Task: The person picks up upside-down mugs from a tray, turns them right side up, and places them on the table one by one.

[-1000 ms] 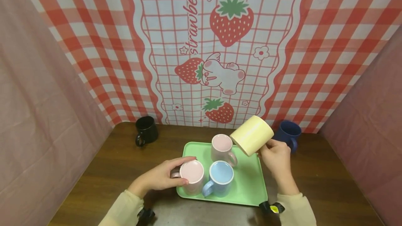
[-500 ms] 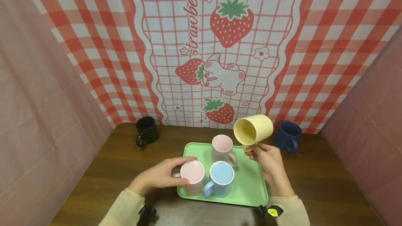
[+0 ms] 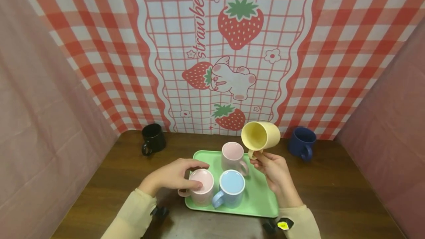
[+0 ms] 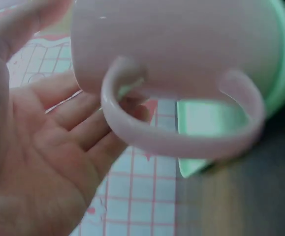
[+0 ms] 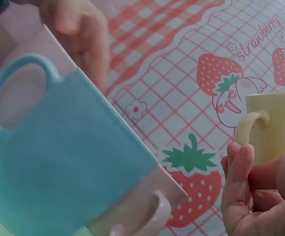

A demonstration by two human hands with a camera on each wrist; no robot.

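Observation:
At the tray's front left stands a pink mug [image 3: 203, 196]. My left hand [image 3: 172, 174] is beside it, thumb over its top edge in the head view; the left wrist view shows the fingers extended past the mug's body [image 4: 176, 49], outside its handle [image 4: 181, 142]. My right hand [image 3: 275, 170] pinches the handle of a yellow mug [image 3: 272, 135], which is raised near the tray's back right corner and tipped sideways, mouth facing left and toward me. A light blue mug [image 3: 234, 196] and another pink mug [image 3: 230, 163] stand on the green tray [image 3: 260, 200].
On the wooden table [image 3: 318, 191], a black mug [image 3: 154, 139] stands at the back left and a dark blue mug [image 3: 300, 143] at the back right. A strawberry-print cloth [image 3: 229, 25] hangs behind, with pink curtains [image 3: 49, 121] at both sides.
The yellow mug has turned so its mouth faces me more, and moved left and away from the dark blue mug. My left fingers have lifted off the front pink mug, whose handle shows more.

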